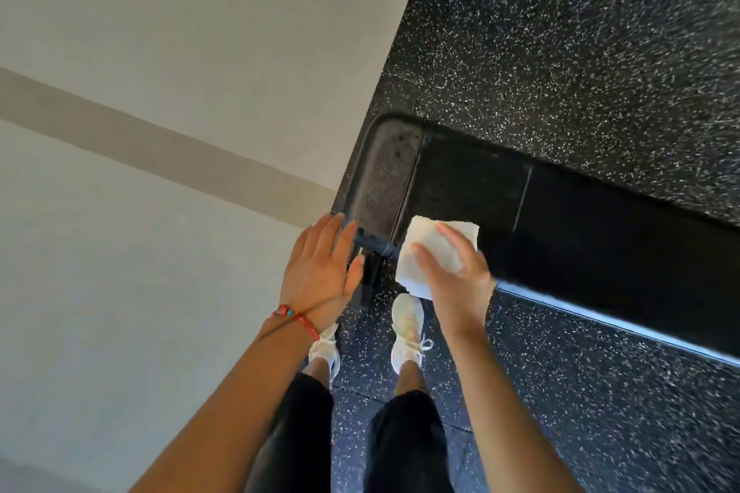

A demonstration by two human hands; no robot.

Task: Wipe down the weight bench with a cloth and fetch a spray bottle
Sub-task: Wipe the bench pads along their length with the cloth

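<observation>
A black padded weight bench (560,220) runs from the middle of the view out to the right edge, with a dusty grey end pad (384,176) at its left. My right hand (452,276) presses a folded white cloth (432,248) against the near edge of the bench, close to the seam beside the end pad. My left hand (320,268) hovers with fingers spread by the corner of the end pad and the bench's metal frame (368,272), holding nothing. No spray bottle is in view.
The bench stands on black speckled rubber flooring (580,52). A pale wall with a beige stripe (160,140) fills the left half, close to the bench's end. My two feet in white shoes (406,328) stand right beside the bench.
</observation>
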